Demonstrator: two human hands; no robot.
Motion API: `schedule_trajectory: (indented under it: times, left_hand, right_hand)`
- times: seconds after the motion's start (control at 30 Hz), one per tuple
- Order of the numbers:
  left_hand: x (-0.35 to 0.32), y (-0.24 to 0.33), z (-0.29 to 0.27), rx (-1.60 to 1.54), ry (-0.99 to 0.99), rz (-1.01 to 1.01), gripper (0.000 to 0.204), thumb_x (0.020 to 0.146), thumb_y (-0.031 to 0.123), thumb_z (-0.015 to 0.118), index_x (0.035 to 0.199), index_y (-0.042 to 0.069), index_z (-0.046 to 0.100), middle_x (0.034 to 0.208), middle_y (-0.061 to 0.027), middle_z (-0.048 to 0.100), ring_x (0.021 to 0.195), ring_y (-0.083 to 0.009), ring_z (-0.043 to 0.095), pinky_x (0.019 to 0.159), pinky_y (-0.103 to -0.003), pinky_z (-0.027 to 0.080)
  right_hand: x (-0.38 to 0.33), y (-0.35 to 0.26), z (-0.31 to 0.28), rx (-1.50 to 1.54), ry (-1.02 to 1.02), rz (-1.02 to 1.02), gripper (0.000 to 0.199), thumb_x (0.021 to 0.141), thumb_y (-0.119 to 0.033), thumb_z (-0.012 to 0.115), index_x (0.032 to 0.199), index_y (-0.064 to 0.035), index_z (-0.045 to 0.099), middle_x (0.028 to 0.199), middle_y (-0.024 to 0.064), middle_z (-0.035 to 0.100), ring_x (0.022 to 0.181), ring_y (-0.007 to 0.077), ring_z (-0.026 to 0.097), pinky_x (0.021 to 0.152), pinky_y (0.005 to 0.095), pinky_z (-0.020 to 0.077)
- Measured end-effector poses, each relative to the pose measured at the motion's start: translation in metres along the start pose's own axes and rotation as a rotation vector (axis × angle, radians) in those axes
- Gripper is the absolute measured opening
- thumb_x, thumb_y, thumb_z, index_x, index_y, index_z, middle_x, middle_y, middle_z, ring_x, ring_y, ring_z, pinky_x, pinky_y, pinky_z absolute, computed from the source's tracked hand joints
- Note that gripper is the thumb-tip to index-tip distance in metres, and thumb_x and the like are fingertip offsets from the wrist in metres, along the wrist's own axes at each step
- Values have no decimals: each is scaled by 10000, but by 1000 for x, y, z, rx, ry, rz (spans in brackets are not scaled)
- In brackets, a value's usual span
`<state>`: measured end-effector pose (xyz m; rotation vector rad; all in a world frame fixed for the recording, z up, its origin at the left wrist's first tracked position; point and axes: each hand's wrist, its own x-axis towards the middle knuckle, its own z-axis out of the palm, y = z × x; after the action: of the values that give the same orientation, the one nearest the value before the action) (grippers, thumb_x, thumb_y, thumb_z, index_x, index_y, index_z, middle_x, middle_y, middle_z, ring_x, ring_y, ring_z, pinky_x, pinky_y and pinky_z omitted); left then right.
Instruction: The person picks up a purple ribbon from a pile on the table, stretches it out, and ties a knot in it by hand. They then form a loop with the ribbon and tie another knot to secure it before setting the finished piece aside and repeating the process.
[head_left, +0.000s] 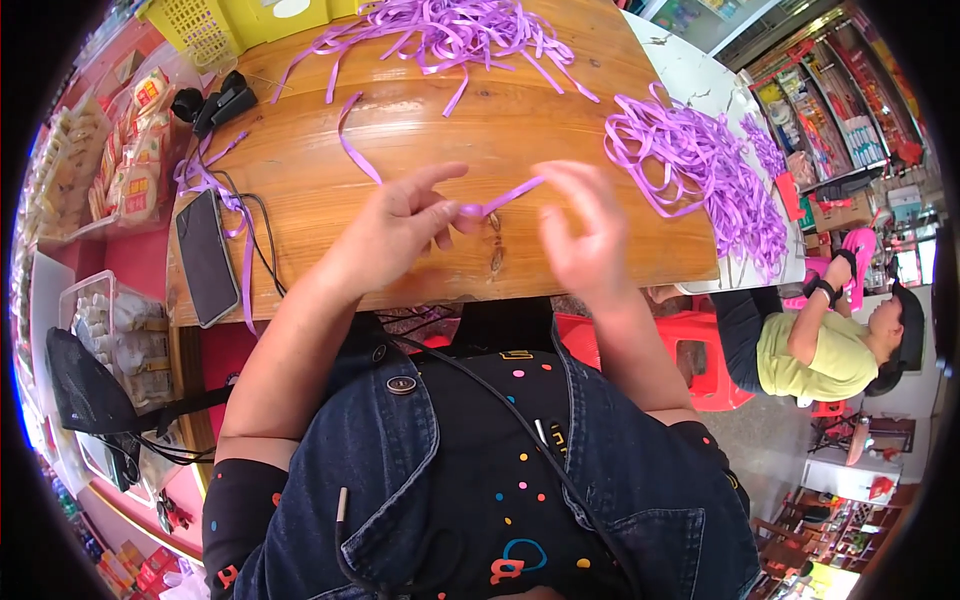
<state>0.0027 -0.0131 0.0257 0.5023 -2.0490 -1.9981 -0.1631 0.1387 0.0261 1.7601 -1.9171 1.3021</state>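
A thin purple ribbon (512, 194) runs across the space between my hands, above the wooden table (300, 250). My left hand (395, 230) is closed on it, pinching it by thumb and fingers next to a small loop or knot. From behind that hand another length of the ribbon trails up and left over the tabletop. My right hand (588, 235) is at the ribbon's other end, its thumb apart from the forefinger. Motion smears its fingers, so whether they grip the ribbon cannot be made out.
Purple ribbon heaps lie at the far edge (440, 35) and on the right (720, 180). A phone (207, 258), a black cable and a black device (225, 102) are at left, beside packaged goods (135, 180). A yellow basket (200, 30) stands behind. Another person (815, 350) sits at right.
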Motion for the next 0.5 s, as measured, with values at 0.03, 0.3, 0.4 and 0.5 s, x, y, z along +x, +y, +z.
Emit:
schedule_trajectory:
  times: [0.03, 0.3, 0.4, 0.5]
  left_hand:
    - [1, 0, 3, 13, -59, -13, 438, 931, 132, 493, 1351, 70, 387, 819, -2, 600, 672, -43, 528, 549, -181, 420]
    - [-6, 1, 11, -10, -183, -146, 390, 900, 104, 550, 1274, 22, 480, 792, -6, 606, 655, -56, 537, 556, -200, 433]
    - [-6, -2, 13, 8, -83, -168, 284, 879, 99, 587, 1143, -6, 580, 795, -3, 611, 656, -55, 524, 567, -203, 429]
    - [-2, -14, 8, 24, -52, 16, 220, 864, 118, 617, 1032, -25, 631, 724, 5, 592, 592, -56, 489, 533, -222, 415]
  right_hand:
    - [1, -12, 6, 87, -70, -19, 312, 727, 36, 575, 1034, -4, 613, 980, 134, 596, 931, 251, 569, 785, 316, 464]
    - [-11, -20, 32, 265, -161, -26, 242, 698, 32, 660, 936, -4, 632, 805, 94, 599, 731, 236, 566, 632, 325, 459]
    - [-15, -18, 33, 260, -143, -16, 199, 703, 41, 657, 894, -9, 631, 752, 90, 588, 694, 232, 565, 605, 319, 455]
    - [-15, -17, 30, 286, -181, 60, 155, 716, 40, 656, 858, -13, 623, 720, 88, 576, 656, 222, 561, 587, 310, 450]
